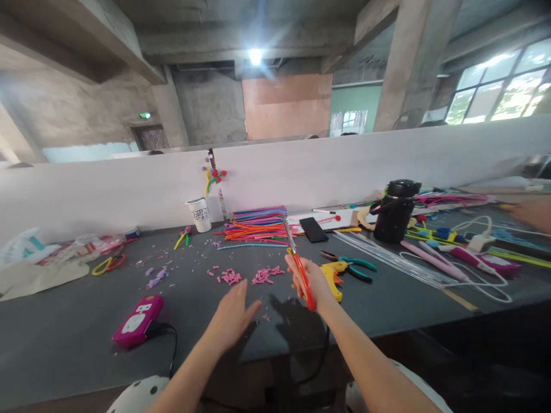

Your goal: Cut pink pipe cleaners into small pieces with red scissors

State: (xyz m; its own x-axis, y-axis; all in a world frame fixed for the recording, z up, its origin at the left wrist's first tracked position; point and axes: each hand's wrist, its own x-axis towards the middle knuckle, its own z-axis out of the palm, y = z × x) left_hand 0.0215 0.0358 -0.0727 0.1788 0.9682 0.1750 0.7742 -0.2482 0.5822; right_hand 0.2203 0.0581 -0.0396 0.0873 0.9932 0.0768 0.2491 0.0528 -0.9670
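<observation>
My right hand [317,282] is closed around the orange-red handle of a pair of scissors [305,280], whose blades point up and away from me. My left hand [230,316] hovers or rests over the dark table with its fingers stretched out and thumb apart, holding nothing. Just beyond its fingertips lies a pile of short pink pieces [231,277]. A second pile of pink pieces [266,275] sits between the two hands. Beside my right hand, partly hidden by it, is a yellow glue gun [333,276]. Teal-handled pliers [359,268] lie just past it.
Colored pipe cleaners [258,225] are stacked at the back, near a black phone [313,229] and a paper cup [198,214]. A black thermos [395,212] stands right. At left are a magenta box [138,321] and other scissors [107,264]. Another person's hand [531,215] shows far right.
</observation>
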